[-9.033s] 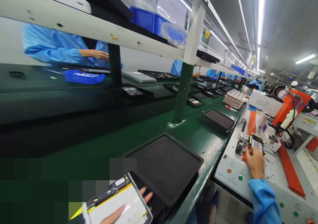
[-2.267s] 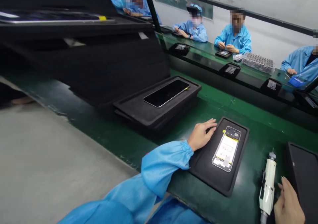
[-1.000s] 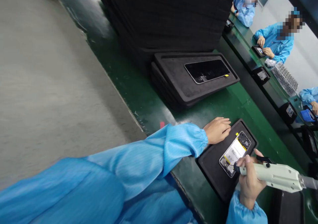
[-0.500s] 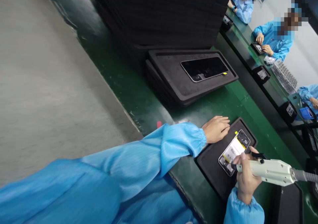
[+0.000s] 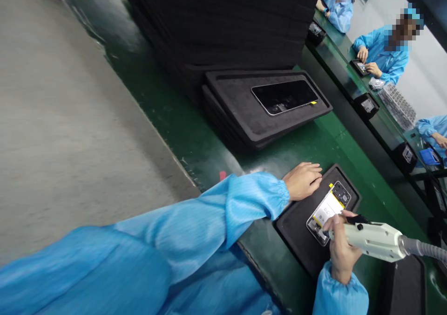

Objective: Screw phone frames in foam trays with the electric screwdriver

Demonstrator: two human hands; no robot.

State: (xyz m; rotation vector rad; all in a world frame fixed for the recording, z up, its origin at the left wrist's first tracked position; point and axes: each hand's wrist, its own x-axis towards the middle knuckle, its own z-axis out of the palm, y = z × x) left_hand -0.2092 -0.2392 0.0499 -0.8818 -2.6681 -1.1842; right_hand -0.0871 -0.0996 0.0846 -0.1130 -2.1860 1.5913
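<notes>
My right hand [image 5: 341, 247] is wrapped around a pale electric screwdriver [image 5: 375, 241] with a black lever on top. Its nose points at the lower end of an opened phone [image 5: 324, 215], whose white battery and inner parts lie exposed. Fingers hide part of the phone and the exact tip of the tool. Under the phone is a black foam tray [image 5: 300, 229]. My left hand [image 5: 303, 181] lies flat at the tray's upper left edge, fingers stretched out and holding nothing.
Another phone [image 5: 286, 97] lies on stacked black trays [image 5: 237, 105] farther off. Behind them rises a large black stack [image 5: 223, 23]. A ribbed hose [image 5: 424, 249] trails right from the screwdriver. Across a dark line, co-workers in blue [image 5: 382, 49] sit with more trays. Another tray [image 5: 407, 287] lies lower right.
My right hand and the screwdriver have shifted slightly left over the phone's lower end. My left hand stays in place. The whole view has moved a little.
</notes>
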